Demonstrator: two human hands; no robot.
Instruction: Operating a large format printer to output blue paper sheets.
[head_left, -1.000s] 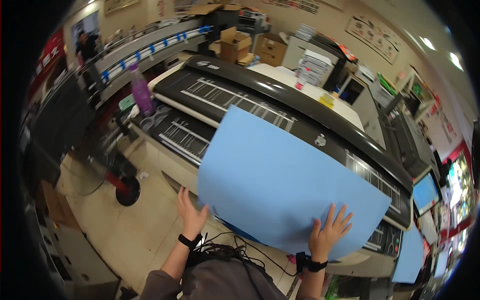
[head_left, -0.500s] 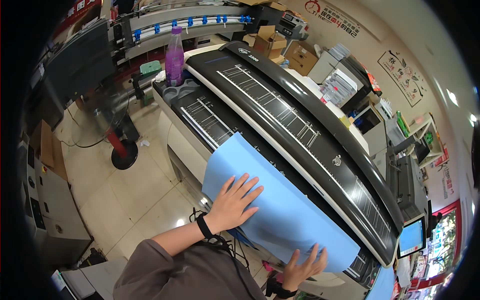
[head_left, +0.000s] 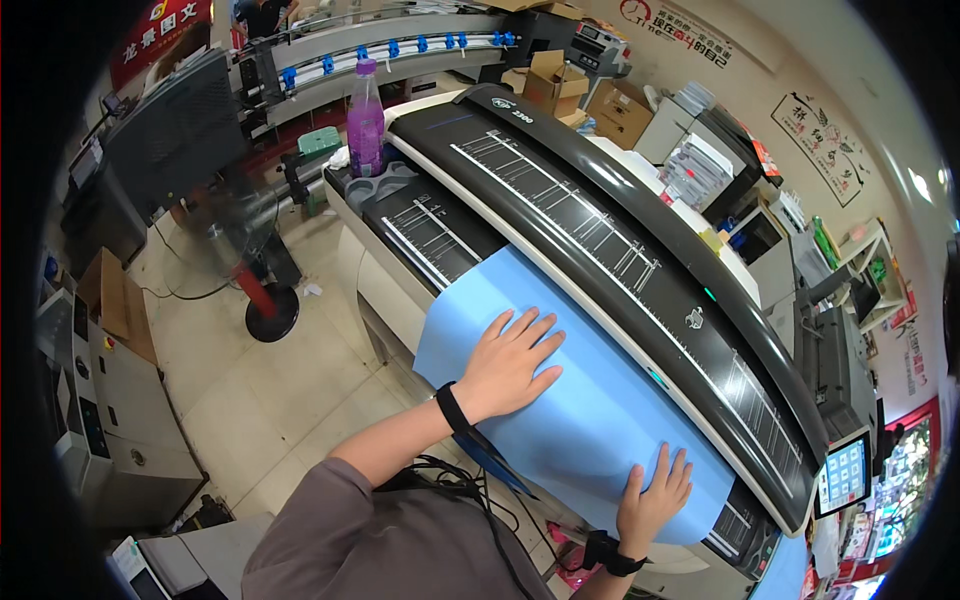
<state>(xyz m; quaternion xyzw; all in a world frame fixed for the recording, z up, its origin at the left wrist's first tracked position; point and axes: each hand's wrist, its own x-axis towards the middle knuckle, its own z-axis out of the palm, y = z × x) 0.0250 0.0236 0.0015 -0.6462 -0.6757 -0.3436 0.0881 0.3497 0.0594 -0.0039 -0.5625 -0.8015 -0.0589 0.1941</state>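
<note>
Blue sheet [head_left: 590, 400] lying flat on feed bed of wide-format scanner [head_left: 600, 250], long edge tucked against black scan bar, near edge overhanging front edge of bed a little. Left hand [head_left: 510, 365] pressed palm-down on sheet toward its left end, fingers spread wide & flat, gripping nothing. Right hand [head_left: 655, 495] same story near sheet's right front corner: fingers splayed, palm down, no pinch.

Best way, judging from layout: keep both palms flat w/ even pressure, slide sheet square to bar so leading edge meets rollers along full length at once; watch for skew, since right end sits lower than left in head view. Light push only, else paper buckles between hands. Keep wrist bands clear of edge.

Vs. 1.0 s ago: sheet then held up, bowed in air above bed, hands at its bottom corners; now laid down flat. Vs. 0.5 s ago: sheet already down, left hand roughly same spot, right hand shifted up onto paper. Purple bottle [head_left: 365, 120] at bed's far left corner unchanged.
</note>
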